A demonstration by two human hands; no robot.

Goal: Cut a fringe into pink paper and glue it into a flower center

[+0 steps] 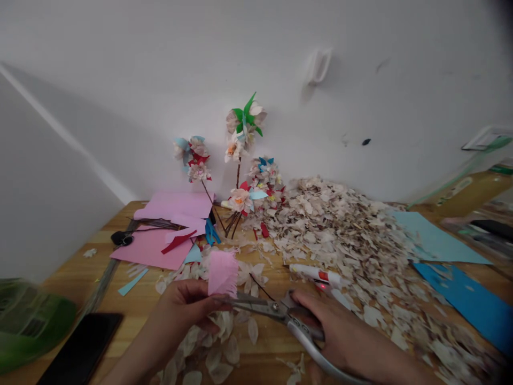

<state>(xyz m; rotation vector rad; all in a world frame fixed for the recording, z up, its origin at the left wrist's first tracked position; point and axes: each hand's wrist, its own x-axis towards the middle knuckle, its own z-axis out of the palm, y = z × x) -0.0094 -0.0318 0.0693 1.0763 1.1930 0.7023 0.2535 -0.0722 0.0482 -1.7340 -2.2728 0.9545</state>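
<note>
My left hand (190,305) pinches a small piece of pink paper (221,271) at its lower edge; the paper's right side is cut into a fine fringe. In my right hand (340,331) is a pair of metal scissors (276,309), my fingers through the grey handles. The blades point left and reach the paper's lower right, beside my left fingertips. How far the blades are apart I cannot tell. Behind them a pale petal flower (251,278) lies on the table, with loose translucent petals (220,353) below my hands.
Handmade flowers (240,200) on twigs stand against the wall. A heap of dry petals (332,219) spreads across the right. Nearby are a glue gun (316,274), pink sheets (160,248), blue sheets (465,299), a phone (82,347) and a green bottle (34,323) on the wooden table (136,305).
</note>
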